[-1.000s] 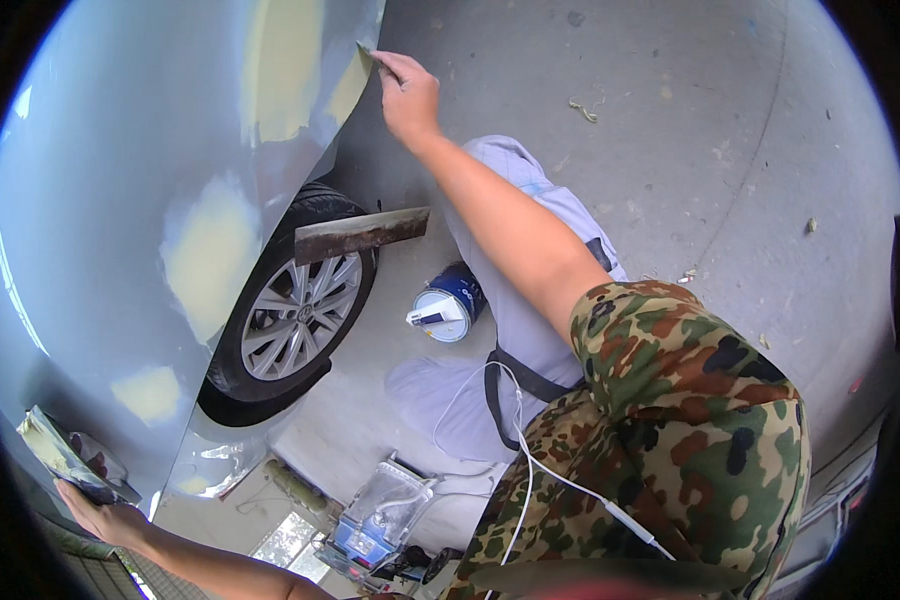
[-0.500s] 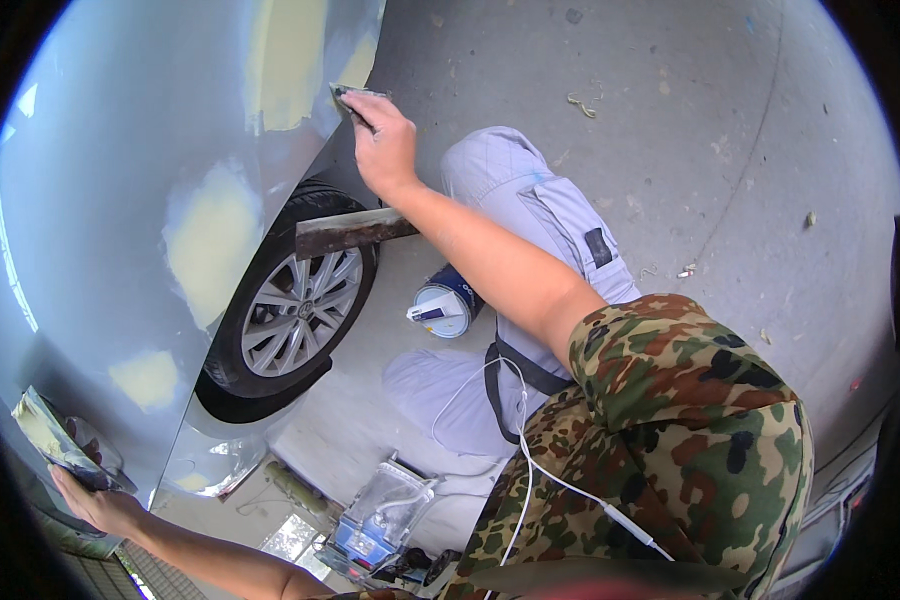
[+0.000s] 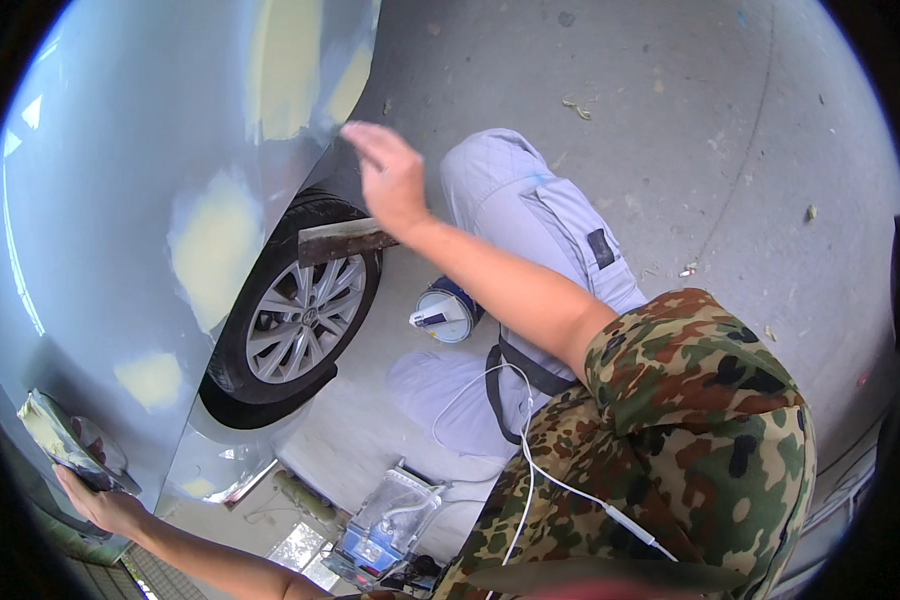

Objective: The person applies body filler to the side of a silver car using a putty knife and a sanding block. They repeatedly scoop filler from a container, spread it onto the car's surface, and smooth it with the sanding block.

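Note:
My left hand point(image 3: 110, 510), at the lower left, is closed on the edge of a thin dark putty board point(image 3: 65, 435) smeared with pale yellow filler, close to the grey car panel point(image 3: 90, 250). Up near the panel's lower edge, my right hand point(image 3: 390, 180) is blurred by motion, its fingers pressed together. The putty spreader that showed in it half a second ago is almost wholly hidden now. Pale yellow filler patches point(image 3: 215, 250) lie on the panel, with a long filler patch point(image 3: 288, 70) near the right hand.
Below the panel stands a car wheel point(image 3: 300, 320) with silver spokes. A flat bar point(image 3: 345, 240) juts out beside it, under my right forearm. A blue can point(image 3: 445, 312) with a white-and-blue tube on top stands by my knees. Nearer is a clear-and-blue machine point(image 3: 385, 525) with hoses.
My right hand has moved slightly down and away from the panel's edge, and the spreader's blade has turned out of sight. My left hand and the board have hardly moved.

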A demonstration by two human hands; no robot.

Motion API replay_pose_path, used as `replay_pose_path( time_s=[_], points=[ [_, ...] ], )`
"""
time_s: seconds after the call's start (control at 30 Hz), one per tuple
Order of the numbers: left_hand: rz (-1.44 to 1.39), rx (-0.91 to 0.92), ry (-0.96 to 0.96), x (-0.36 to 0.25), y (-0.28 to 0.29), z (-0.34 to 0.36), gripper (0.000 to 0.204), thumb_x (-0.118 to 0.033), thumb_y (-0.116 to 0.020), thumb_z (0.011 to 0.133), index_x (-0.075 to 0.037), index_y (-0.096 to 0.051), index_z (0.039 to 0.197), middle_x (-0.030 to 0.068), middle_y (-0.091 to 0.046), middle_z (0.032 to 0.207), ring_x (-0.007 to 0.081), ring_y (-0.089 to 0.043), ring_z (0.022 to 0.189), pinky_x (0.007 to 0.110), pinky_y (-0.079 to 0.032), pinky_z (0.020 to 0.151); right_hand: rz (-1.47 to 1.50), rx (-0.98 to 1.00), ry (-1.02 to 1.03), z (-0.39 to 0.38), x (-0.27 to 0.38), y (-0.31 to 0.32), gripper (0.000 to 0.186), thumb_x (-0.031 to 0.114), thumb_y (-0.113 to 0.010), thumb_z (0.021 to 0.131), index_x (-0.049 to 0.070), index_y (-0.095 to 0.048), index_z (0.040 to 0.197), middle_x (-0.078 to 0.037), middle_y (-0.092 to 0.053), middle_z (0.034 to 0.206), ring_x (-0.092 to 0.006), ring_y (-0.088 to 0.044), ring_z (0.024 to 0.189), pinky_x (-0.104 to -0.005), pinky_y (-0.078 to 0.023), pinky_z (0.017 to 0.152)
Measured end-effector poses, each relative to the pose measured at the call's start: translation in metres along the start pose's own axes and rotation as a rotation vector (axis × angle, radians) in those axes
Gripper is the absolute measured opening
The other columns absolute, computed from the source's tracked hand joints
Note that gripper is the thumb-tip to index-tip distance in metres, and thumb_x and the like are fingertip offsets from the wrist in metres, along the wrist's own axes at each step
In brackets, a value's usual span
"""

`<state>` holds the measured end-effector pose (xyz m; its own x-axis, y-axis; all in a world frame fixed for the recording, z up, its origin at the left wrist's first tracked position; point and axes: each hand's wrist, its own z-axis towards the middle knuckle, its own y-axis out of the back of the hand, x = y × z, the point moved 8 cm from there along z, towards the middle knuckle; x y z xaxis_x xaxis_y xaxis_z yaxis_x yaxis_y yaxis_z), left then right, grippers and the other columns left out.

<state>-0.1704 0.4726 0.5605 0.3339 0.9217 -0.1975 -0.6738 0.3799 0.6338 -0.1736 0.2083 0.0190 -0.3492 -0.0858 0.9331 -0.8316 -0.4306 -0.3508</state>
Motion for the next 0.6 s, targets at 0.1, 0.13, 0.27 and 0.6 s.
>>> replay_pose_path(
  time_s=[0.1,0.13,0.27,0.6],
  points=[
    [-0.004,-0.006,-0.003,0.007,0.010,0.007,0.055,-0.026,-0.049,0.114,0.013,-0.049,0.153,0.0223,-0.050,0.157,0.0316,-0.055,0.138,0.041,-0.049,0.113,-0.067,-0.130,0.010,0.047,-0.027,0.015,0.029,-0.003,-0.064,0.095,0.005,-0.079,0.119,-0.017,-0.077,0.121,-0.0325,-0.075,0.112,-0.0372,-0.057,0.101],
    [-0.022,-0.015,0.004,0.008,0.011,0.009,0.053,-0.022,-0.047,0.114,0.014,-0.047,0.153,0.0231,-0.049,0.158,0.0325,-0.056,0.138,0.041,-0.046,0.115,-0.074,-0.158,0.022,0.064,-0.039,0.017,0.028,-0.001,-0.064,0.097,0.005,-0.079,0.119,-0.017,-0.077,0.121,-0.0321,-0.075,0.111,-0.0366,-0.057,0.099],
    [0.042,-0.036,-0.055,-0.008,0.004,0.002,0.052,-0.019,-0.047,0.114,0.015,-0.046,0.153,0.0242,-0.047,0.160,0.0328,-0.050,0.144,0.042,-0.043,0.119,0.004,-0.178,-0.045,0.111,-0.075,0.008,0.026,0.002,-0.064,0.098,0.005,-0.080,0.119,-0.017,-0.078,0.120,-0.0303,-0.075,0.111,-0.0354,-0.057,0.098],
    [0.093,-0.084,-0.061,-0.012,0.003,0.002,0.052,-0.019,-0.043,0.113,0.014,-0.049,0.152,0.0266,-0.048,0.159,0.0366,-0.049,0.146,0.045,-0.039,0.122,0.078,-0.125,-0.046,0.073,-0.061,-0.020,0.029,-0.003,-0.067,0.095,0.004,-0.079,0.119,-0.016,-0.078,0.122,-0.0295,-0.073,0.119,-0.0359,-0.055,0.105]
  ],
)
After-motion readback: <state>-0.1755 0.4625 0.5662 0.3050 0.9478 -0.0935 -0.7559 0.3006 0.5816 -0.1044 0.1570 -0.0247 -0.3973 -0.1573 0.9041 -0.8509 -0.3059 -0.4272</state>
